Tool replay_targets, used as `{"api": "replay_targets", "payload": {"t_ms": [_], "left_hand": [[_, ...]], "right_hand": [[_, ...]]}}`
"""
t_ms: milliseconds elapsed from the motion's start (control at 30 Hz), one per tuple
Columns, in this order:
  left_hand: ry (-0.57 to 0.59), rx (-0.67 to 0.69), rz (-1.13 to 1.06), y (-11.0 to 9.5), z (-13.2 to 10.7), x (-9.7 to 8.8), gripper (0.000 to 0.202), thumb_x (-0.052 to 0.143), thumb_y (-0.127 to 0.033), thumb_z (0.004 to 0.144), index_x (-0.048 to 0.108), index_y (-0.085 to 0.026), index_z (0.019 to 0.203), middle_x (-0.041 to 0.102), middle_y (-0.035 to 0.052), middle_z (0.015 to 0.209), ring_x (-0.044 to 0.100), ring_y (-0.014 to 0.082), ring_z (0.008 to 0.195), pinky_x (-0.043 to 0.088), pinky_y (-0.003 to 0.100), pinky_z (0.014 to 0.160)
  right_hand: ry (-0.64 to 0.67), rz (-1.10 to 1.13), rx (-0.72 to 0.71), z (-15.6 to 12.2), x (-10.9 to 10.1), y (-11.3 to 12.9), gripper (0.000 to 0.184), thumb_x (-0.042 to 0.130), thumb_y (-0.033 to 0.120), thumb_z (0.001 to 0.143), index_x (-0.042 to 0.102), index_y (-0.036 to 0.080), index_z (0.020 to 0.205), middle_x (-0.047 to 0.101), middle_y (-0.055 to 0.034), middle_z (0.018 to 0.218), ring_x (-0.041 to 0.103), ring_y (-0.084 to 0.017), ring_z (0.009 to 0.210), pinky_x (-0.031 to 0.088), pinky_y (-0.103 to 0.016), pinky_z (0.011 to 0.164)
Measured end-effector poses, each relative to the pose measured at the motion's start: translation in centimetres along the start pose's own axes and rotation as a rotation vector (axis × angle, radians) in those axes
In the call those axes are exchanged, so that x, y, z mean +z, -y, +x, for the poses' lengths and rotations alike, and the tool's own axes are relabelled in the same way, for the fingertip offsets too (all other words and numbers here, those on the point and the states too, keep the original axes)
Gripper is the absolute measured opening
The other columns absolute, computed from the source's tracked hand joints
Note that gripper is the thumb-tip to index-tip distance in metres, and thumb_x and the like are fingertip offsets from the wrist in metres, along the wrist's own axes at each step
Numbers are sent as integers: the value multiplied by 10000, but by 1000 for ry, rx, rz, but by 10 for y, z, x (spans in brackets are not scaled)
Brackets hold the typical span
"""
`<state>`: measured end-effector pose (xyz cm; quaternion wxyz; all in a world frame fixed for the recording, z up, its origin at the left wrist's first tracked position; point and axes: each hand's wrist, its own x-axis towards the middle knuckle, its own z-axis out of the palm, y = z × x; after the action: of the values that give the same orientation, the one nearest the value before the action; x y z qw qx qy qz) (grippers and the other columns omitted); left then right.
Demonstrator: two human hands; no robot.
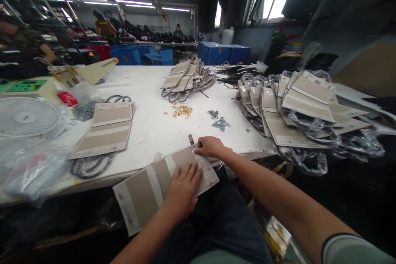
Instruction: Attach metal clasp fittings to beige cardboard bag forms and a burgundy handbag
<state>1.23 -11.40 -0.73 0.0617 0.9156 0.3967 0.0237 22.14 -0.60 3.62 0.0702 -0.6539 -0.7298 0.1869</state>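
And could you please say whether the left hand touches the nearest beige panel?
Touching: the head view shows the left hand spread on the beige panel.

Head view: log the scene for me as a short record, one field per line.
Left hand: left hand spread flat on a beige panel
Right hand: right hand, fingertips at the panel's far edge, grip unclear
Beside right hand: brown tab with metal fitting
Loose parts: gold pieces, grey pieces
Panel piles: far pile, right pile
Left side: white fan
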Motion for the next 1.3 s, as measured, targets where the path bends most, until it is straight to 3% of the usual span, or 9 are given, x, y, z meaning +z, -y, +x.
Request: {"api": "replay_targets", "payload": {"t_ms": [233,500,633,800,933,1000,1067,1167,1300], "left_hand": [[40,-2,28,4,8,-6,1015,665,-257,726,266,-244,1659,179,98,1756,151,313,1620,73,568,1312],[40,-1,-29,9,11,-8,1006,695,-322,719,303,-295,1645,257,119,1734,213,333,1604,96,585,1307],[37,4,-60,13,11,-4,1028,723,-386,710,299,-323,1645,239,105,1741,194,341,1609,76,591,1311],[11,57,-94,29,12,24,1085,749,-530,712,249,-353,1658,119,87,1765,118,369,1620,30,622,1311],[-26,181,-20,50,16,56,1048,707,-563,804,195,-298,1678,143,156,1740,185,391,1603,168,659,1290],[-166,245,106,57,20,71,853,637,-423,912,256,-295,1665,288,152,1700,274,344,1585,195,608,1304],[-433,262,218,59,25,82,658,600,-312,954,429,-308,1588,481,120,1610,338,303,1564,145,574,1328],[-806,222,219,55,36,89,425,657,-313,936,660,-303,1361,692,95,1405,372,301,1548,150,602,1324],[-999,176,105,44,50,92,241,650,-296,943,739,-304,1166,785,69,1220,475,267,1487,270,567,1301]], "right_hand": [[-38,21,11,-3,0,1,275,732,511,830,770,281,975,788,-38,1025,697,-219,924,438,-279,712],[-28,28,22,1,2,4,263,749,498,811,776,275,948,787,-37,999,695,-221,917,430,-279,706],[-24,69,10,10,-9,7,201,777,430,773,795,258,876,789,-22,908,695,-198,840,419,-264,660],[-130,118,76,64,-29,6,241,674,424,881,816,258,981,800,-27,1013,707,-187,910,447,-259,717],[-170,115,183,129,-30,5,250,664,392,888,812,274,1051,792,-32,1103,709,-208,976,471,-272,748],[-177,106,230,159,-26,3,280,663,395,891,801,286,1109,783,-37,1148,707,-214,1012,488,-275,769],[-180,88,273,186,-23,-1,304,661,385,892,788,298,1153,770,-40,1196,702,-220,1057,504,-281,804],[-182,38,340,219,-27,-16,334,646,319,887,773,302,1196,747,-49,1267,686,-239,1134,517,-302,871],[-150,-57,412,244,-51,-57,412,715,257,808,773,263,1216,731,-97,1295,674,-289,1169,532,-345,903]]}}
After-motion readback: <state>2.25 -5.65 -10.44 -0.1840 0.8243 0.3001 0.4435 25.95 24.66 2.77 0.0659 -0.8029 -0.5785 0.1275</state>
